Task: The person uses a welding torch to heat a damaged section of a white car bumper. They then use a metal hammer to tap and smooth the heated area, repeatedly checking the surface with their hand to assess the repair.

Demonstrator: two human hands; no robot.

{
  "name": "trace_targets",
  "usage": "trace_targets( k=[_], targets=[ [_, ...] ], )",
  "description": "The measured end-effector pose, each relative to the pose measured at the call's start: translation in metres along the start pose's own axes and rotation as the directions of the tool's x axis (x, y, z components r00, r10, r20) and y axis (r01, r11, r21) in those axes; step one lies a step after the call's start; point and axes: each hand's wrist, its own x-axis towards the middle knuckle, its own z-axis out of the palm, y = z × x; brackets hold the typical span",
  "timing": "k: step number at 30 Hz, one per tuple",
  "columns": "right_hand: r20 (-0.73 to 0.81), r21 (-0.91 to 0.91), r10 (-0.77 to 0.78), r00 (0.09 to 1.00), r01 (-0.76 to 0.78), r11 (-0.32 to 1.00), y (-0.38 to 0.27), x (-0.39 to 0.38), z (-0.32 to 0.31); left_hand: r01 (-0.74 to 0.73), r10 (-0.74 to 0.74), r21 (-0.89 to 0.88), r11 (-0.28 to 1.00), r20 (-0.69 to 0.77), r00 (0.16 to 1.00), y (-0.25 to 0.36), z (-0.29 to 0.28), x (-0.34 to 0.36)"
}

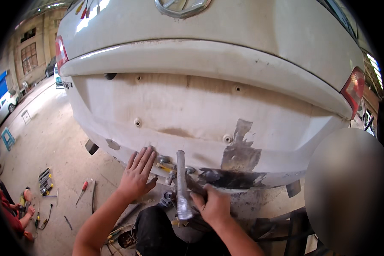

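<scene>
The lower tailgate (183, 102) of a white car fills the view in front of me. My left hand (136, 177) lies flat against its lower edge, fingers stretched out and holding nothing. In my right hand (213, 205) is the handle of a body hammer (181, 183), whose long metal head stands roughly upright between my hands, nearest the lower panel. To its right the panel has a bare grey patch (241, 155) and a blackened strip (234, 179). Metal clamp-like pieces (168, 168) sit at the edge between my left hand and the hammer, partly hidden.
On the floor at left lie a red-handled screwdriver (84, 187), a socket set (45, 181) and several other tools. A person in a red sleeve (15, 222) works at the far left. A blue stool (7, 138) stands behind. A blurred oval covers the right side.
</scene>
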Motion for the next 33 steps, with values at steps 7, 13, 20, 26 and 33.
trace_targets(
  k=[7,13,20,26,33],
  targets=[
    [0.012,-0.116,-0.016,1.0,0.017,0.993,0.003,0.014,0.005,0.001,0.0,0.008,1.0,-0.013,1.0,0.002,0.002,-0.006],
    [-0.115,0.04,-0.343,0.932,0.349,0.936,-0.012,-0.001,-0.003,0.005,-0.005,0.005,1.0,-0.007,1.0,0.001,-0.001,-0.003],
    [-0.056,0.064,-0.15,0.987,0.153,0.986,-0.023,0.0,-0.011,-0.009,0.009,0.033,0.999,0.001,1.0,-0.001,-0.002,-0.001],
    [0.016,-0.081,-0.018,1.0,0.019,0.996,-0.005,0.013,-0.002,0.002,-0.002,0.011,1.0,-0.003,1.0,0.0,0.001,-0.007],
    [-0.026,-0.093,-0.007,1.0,0.005,0.996,0.001,0.015,0.001,0.024,-0.024,-0.005,1.0,0.035,0.999,0.003,0.0,-0.008]
  ],
)
